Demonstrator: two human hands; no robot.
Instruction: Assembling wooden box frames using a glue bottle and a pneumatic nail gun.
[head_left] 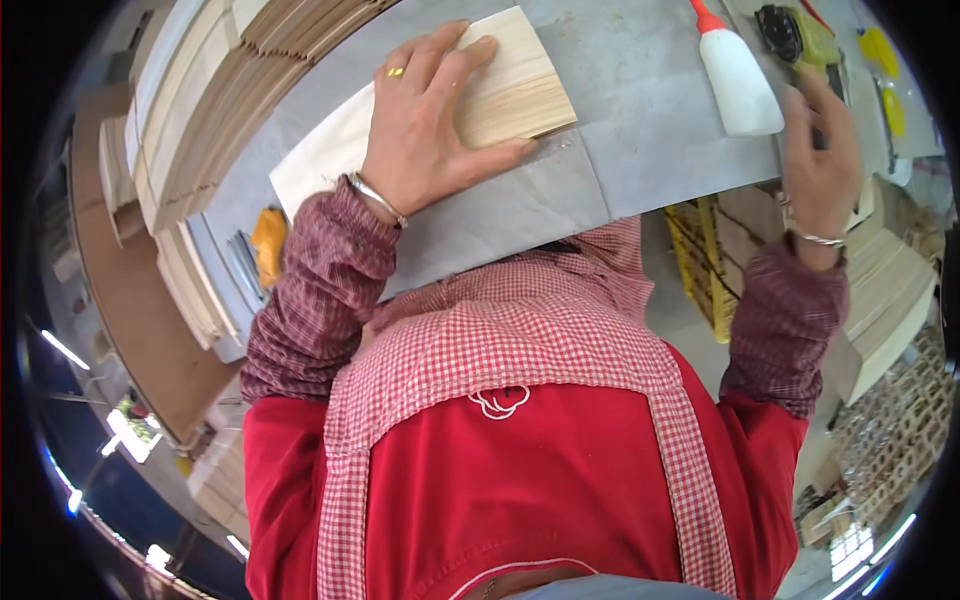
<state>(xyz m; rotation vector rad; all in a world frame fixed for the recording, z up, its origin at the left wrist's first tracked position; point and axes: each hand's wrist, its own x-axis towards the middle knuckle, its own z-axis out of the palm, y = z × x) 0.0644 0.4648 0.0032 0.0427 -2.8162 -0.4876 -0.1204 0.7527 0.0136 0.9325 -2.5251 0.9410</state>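
Note:
My left hand (425,125) lies spread over a pale wooden board (515,85) on the grey-covered table (640,100). Its thumb stretches along the board's near edge, and the fingers rest on top. At the table's right side, my right hand (825,150) has its index finger and thumb extended and apart; the other fingers are partly hidden and slightly blurred. Just left of it a white squeeze bottle with a red nozzle (738,80) lies on its side. Beyond the fingertips is a yellow and black tool (797,35), perhaps a tape measure.
Tall stacks of wooden boards (190,130) stand at the left. An orange object (268,245) lies near them. Yellow-handled tools (885,80) are at the far right. Under the table edge is a yellow crate (700,265), with more stacked boards (890,295) to its right.

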